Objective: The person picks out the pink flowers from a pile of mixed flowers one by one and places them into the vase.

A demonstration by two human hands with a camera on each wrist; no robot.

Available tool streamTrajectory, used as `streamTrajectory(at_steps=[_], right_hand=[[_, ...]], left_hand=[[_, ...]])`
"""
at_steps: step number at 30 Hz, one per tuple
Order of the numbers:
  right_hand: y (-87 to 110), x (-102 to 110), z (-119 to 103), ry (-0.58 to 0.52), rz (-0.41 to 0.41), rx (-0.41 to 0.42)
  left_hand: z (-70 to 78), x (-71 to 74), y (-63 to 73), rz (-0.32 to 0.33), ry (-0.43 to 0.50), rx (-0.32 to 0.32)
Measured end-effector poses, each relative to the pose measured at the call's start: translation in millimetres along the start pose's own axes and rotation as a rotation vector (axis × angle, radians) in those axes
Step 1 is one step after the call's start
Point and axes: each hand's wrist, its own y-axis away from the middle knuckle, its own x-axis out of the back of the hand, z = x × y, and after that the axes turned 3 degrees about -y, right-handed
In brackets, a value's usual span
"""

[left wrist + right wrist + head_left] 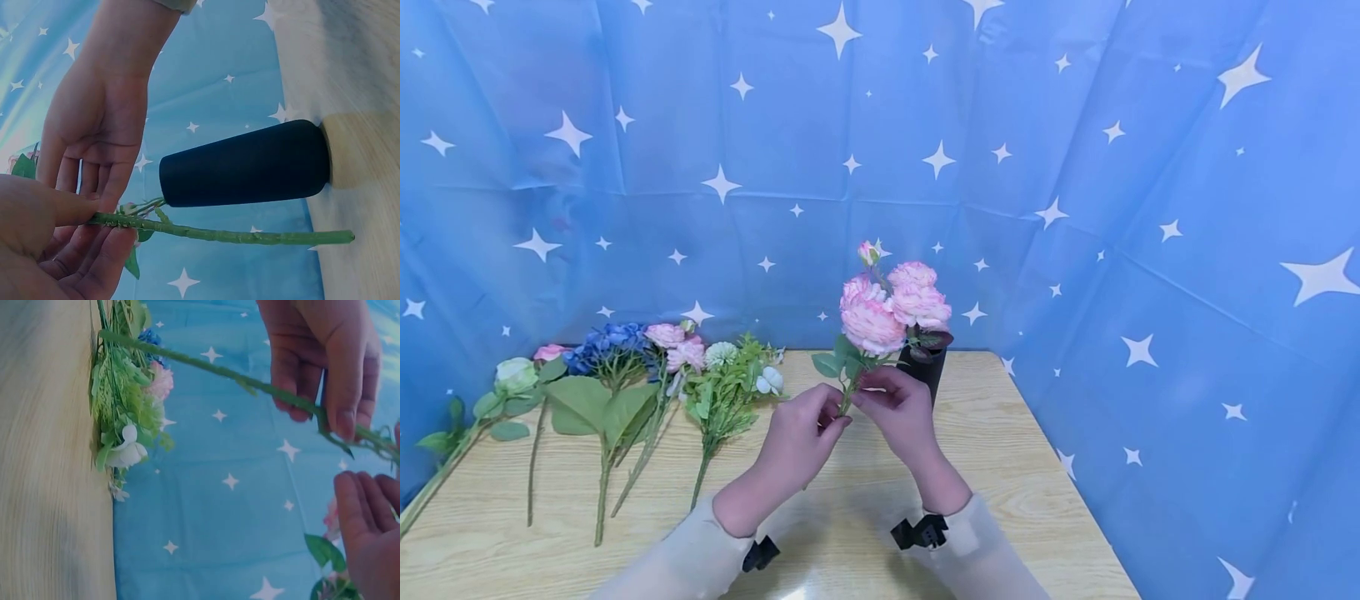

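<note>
My left hand (801, 433) pinches the green stem (225, 235) of a pink flower (872, 325) between thumb and fingers. Below that grip the stem's bare lower end sticks out, seen in both wrist views. Higher up, my right hand (901, 412) is at the stem beside the green leaves (842, 357), its fingers fairly straight in the right wrist view (375, 531). Just behind the hands stands a black vase (244, 165), partly hidden in the head view. More pink blooms (917, 296) with dark leaves show over its mouth, overlapping the held flower.
On the table's left side lie several stems: a pale green rose (516, 377), blue hydrangea (613, 350), pink flowers (685, 354) and a green spray (722, 400) with white blooms. A blue star-patterned curtain (790, 142) surrounds the wooden table (1000, 492).
</note>
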Motion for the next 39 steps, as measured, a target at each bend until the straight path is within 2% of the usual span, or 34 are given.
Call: streamTrajectory(at_steps=[5, 14, 25, 39], right_hand=[[0.8, -4.1, -0.8, 0.061, 0.042, -0.005], [1.2, -6.0, 0.3, 0.1, 0.094, -0.039], [0.0, -6.7, 2.3, -0.009, 0.126, -0.102], [-7.4, 9.1, 0.1, 0.002, 0.163, -0.049]], left_hand=[[-0.1, -3.3, 2.3, -0.026, -0.003, 0.01], [-1.0, -4.5, 3.0, -0.036, 0.012, 0.013], [-2.0, -6.1, 2.6, -0.054, 0.009, 0.039], [-6.9, -5.8, 0.9, -0.075, 0.03, 0.075]])
